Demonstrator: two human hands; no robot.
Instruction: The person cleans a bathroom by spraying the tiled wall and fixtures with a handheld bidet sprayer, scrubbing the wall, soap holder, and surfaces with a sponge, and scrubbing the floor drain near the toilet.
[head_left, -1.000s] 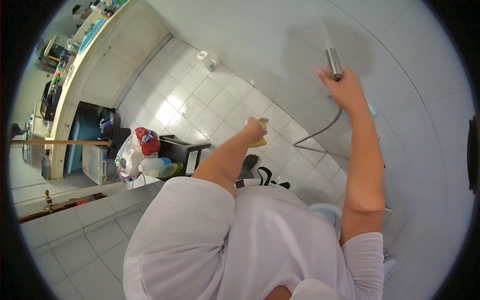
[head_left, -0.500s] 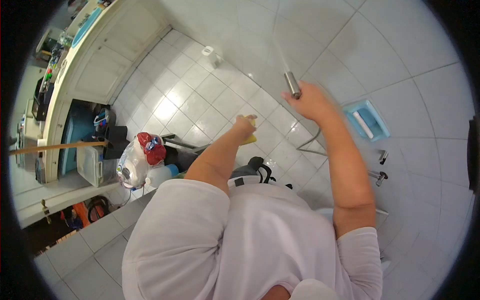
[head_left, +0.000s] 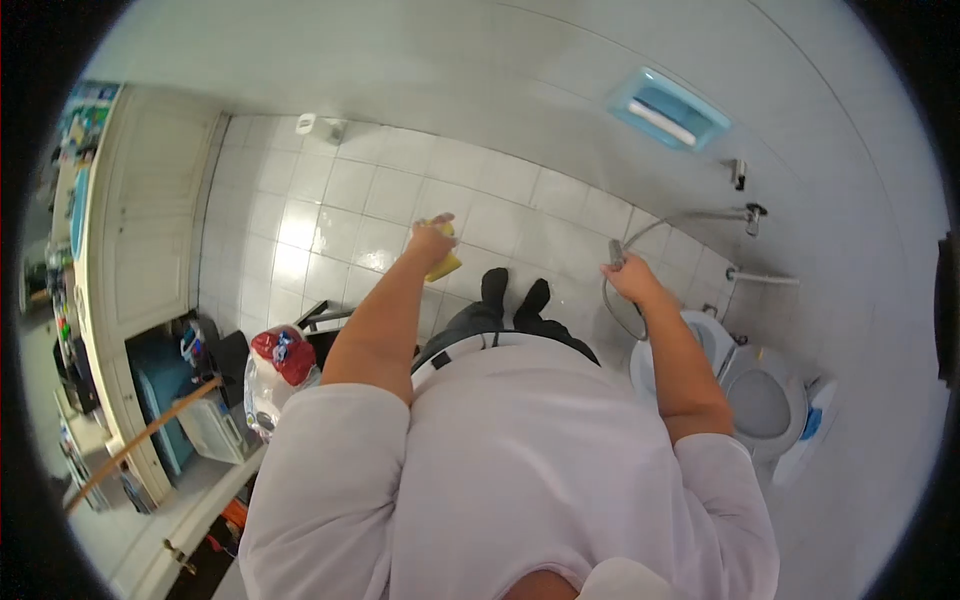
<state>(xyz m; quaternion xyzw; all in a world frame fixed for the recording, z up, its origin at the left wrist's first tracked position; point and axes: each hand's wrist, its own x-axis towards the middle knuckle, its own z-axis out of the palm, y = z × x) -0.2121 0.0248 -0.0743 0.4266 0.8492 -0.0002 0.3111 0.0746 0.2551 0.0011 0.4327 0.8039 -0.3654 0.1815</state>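
My left hand (head_left: 432,243) is closed around a yellow sponge (head_left: 443,266), held out over the tiled floor; its exact edges are partly covered by my fingers. In my right hand (head_left: 630,277) is a metal handheld sprayer (head_left: 616,252), its head pointing away from me. From it a flexible hose (head_left: 672,220) loops up to a valve (head_left: 755,216) on the wall. No water stream can be made out at the sprayer now.
A toilet (head_left: 765,400) is at my right. In the tiled wall ahead sits a blue soap niche (head_left: 670,108) with a white bar-shaped item. A white dispenser-like object (head_left: 320,128) stands by the wall. Bagged items (head_left: 285,360), a clear bin (head_left: 215,428) and a cabinet (head_left: 160,200) are left.
My right hand has lowered the sprayer from near the wall, where a thin stream showed, toward the toilet side. The view has turned and shifted right; my left hand still holds the sponge.
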